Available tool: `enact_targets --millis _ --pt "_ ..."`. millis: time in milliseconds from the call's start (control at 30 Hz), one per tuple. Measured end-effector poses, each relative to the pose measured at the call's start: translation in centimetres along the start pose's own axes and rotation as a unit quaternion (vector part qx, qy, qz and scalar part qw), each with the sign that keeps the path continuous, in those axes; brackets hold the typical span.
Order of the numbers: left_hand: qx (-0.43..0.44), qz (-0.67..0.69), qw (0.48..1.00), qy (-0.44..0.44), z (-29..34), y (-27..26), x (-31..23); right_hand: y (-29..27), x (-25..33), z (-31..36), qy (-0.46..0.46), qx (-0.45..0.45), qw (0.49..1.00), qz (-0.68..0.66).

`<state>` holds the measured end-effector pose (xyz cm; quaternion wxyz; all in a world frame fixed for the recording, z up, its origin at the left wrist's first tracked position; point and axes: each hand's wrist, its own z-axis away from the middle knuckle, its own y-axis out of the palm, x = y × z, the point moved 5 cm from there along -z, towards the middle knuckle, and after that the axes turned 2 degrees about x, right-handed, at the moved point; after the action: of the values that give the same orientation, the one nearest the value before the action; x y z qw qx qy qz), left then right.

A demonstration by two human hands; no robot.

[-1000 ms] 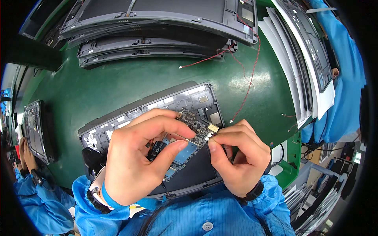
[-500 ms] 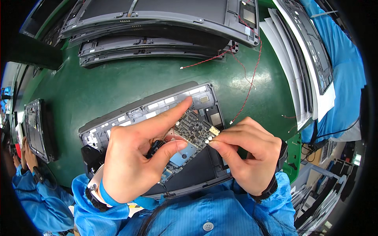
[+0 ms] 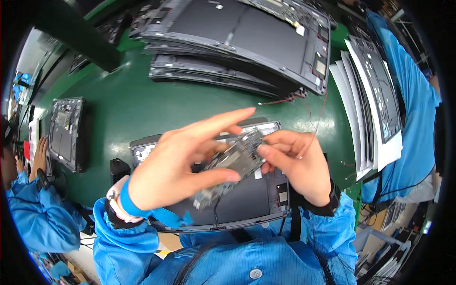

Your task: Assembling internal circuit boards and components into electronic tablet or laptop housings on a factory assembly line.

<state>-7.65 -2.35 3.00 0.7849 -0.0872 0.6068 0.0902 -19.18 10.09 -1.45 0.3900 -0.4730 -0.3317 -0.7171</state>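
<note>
Over a dark flat device housing [image 3: 242,204], a circuit board [image 3: 240,159] is held tilted and slightly blurred. My left hand [image 3: 164,166] grips it from the left, its thumb across the board's face and its index finger stretched out above. Some of the left fingers are hidden behind the board. My right hand [image 3: 304,164] pinches the board's upper right end between thumb and fingers. A thin red wire [image 3: 324,107] runs from the stack behind toward my right hand; its lower end is hard to make out.
Several device housings [image 3: 247,28] are stacked at the back. White sheets with dark panels [image 3: 354,109] stand at the right. Another housing [image 3: 66,135] lies at the left, near a co-worker's hand [image 3: 40,156]. A dark post [image 3: 90,42] rises at the back left.
The board has tilted, with its upper right end raised and moved up with my right hand. My view has shifted, so the stack and housing appear farther right.
</note>
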Motion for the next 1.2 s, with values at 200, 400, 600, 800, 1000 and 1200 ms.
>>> enact_targets --millis 200,400,600,800,1000,1200 --pt "0.115 -0.088 0.989 -0.013 4.5 -3.2 2.2 -0.9 0.0 -0.1 0.014 -0.015 1.000 -0.002" --pt "0.097 -0.120 0.988 -0.002 4.1 -2.5 2.8 -0.7 -0.2 -0.2 0.009 -0.012 1.000 0.008" --pt "0.078 -0.032 0.996 -0.042 4.0 -2.7 4.0 -0.1 0.2 0.0 0.016 -0.028 0.999 0.011" --pt "0.077 -0.031 0.996 -0.035 3.8 -3.0 4.2 -0.3 0.0 -0.3 0.024 -0.034 0.999 0.012" --pt "0.069 -0.005 0.996 -0.063 3.7 -3.0 4.9 -0.1 -0.1 -0.3 0.021 -0.026 0.999 0.011" --pt "0.007 0.041 0.998 -0.041 3.6 -3.9 5.1 0.3 -0.4 -0.4 -0.016 -0.042 0.995 0.088"
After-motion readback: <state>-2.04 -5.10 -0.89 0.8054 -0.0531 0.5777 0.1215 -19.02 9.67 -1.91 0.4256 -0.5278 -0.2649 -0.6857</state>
